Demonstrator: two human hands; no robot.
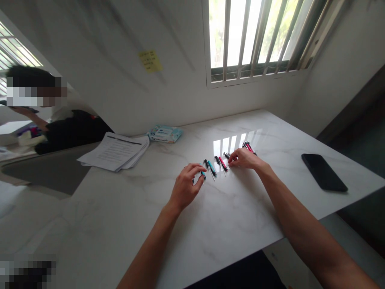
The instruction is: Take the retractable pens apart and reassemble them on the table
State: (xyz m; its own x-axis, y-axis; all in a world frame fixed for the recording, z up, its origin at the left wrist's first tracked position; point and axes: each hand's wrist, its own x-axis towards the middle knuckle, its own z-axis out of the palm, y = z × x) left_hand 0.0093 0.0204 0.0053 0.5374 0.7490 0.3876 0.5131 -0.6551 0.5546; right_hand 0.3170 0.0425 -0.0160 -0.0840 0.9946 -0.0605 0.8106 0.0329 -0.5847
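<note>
My left hand point(187, 185) is over the marble-patterned table point(216, 208), thumb and fingers curved but apart. A teal-and-black pen piece point(202, 174) shows in the gap beside its fingertips; whether they touch it is unclear. My right hand point(244, 158) has its fingers bent together low over the table, by a dark pen piece point(226, 155). Whatever its fingertips hold is hidden. Between the hands lie a teal pen barrel point(212, 168) and a red pen barrel point(223, 163), with black parts and thin white refills alongside. Several red-and-black pens point(249, 147) lie beyond my right hand.
A black phone point(324, 172) lies at the right. Stacked printed papers point(116, 150) and a blue wipes packet point(165, 133) are at the back left. A yellow note point(150, 61) is on the wall by a barred window point(255, 38). Another person point(69, 124) sits at far left.
</note>
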